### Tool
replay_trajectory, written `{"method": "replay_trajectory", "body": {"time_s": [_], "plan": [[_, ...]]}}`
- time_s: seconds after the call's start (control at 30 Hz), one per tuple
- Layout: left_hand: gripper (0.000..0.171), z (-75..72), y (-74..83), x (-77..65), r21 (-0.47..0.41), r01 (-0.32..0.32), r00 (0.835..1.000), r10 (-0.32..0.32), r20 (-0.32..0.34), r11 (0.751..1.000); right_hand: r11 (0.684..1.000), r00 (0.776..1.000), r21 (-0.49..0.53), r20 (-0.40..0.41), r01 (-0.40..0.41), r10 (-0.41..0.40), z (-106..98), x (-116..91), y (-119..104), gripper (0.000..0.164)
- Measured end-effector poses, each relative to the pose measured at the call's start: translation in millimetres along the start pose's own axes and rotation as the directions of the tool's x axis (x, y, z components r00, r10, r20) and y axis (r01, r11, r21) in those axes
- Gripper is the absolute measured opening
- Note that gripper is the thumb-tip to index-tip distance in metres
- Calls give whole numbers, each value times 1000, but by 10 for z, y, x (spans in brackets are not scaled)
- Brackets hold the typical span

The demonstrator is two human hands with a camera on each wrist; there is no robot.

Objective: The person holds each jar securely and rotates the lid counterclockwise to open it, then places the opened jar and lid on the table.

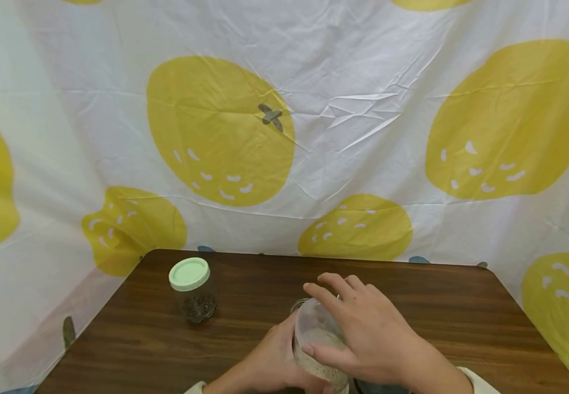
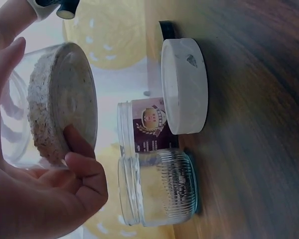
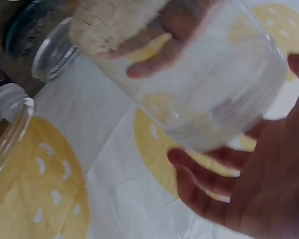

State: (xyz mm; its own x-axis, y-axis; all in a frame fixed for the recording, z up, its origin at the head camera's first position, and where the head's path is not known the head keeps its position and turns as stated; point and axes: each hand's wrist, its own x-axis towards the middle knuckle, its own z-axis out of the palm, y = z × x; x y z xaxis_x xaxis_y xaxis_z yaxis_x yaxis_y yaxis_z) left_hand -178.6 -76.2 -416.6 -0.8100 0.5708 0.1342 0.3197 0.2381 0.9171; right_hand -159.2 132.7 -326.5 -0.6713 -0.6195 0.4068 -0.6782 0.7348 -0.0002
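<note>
My left hand (image 1: 274,355) grips a clear jar (image 1: 316,320) round its side, near the bottom. Pale, flaky grains show inside it, gathered at the base in the left wrist view. Over the jar's top curves my right hand (image 1: 373,328), fingers spread and thumb across the near side. In the right wrist view its bent fingers (image 3: 204,189) lie beside the jar's upper end without closing round it. A thick white round lid (image 2: 192,87) lies on the table below, near a ribbed glass jar (image 2: 164,186) with dark bits inside.
Behind the ribbed jar stands a jar with a maroon label (image 2: 152,124). A jar with a mint-green lid (image 1: 189,274) and dark contents stands at the left of the brown wooden table (image 1: 245,273). A fruit-printed cloth (image 1: 363,137) hangs round the table.
</note>
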Motion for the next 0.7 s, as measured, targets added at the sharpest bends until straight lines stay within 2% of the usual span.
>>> {"method": "replay_trajectory", "body": {"time_s": [0.1, 0.17, 0.33, 0.5, 0.7], "plan": [[92, 16, 17, 6, 3, 42, 999, -41, -27, 999, 995, 997, -84, -60, -57, 52, 62, 19, -22, 81], [93, 31, 26, 11, 18, 60, 997, -59, -48, 998, 989, 994, -112, -71, -95, 87, 87, 30, -38, 85], [95, 54, 40, 17, 31, 81, 994, -78, -75, 996, 976, 989, -156, -29, -149, 146, 108, 54, -69, 88], [94, 50, 46, 11, 40, 74, 994, -70, -80, 996, 978, 994, -178, -11, -110, 110, 77, 50, -65, 81], [91, 28, 47, 12, 14, 50, 998, -49, -36, 999, 995, 999, -103, 38, -19, 23, 18, 32, -35, 67]]}}
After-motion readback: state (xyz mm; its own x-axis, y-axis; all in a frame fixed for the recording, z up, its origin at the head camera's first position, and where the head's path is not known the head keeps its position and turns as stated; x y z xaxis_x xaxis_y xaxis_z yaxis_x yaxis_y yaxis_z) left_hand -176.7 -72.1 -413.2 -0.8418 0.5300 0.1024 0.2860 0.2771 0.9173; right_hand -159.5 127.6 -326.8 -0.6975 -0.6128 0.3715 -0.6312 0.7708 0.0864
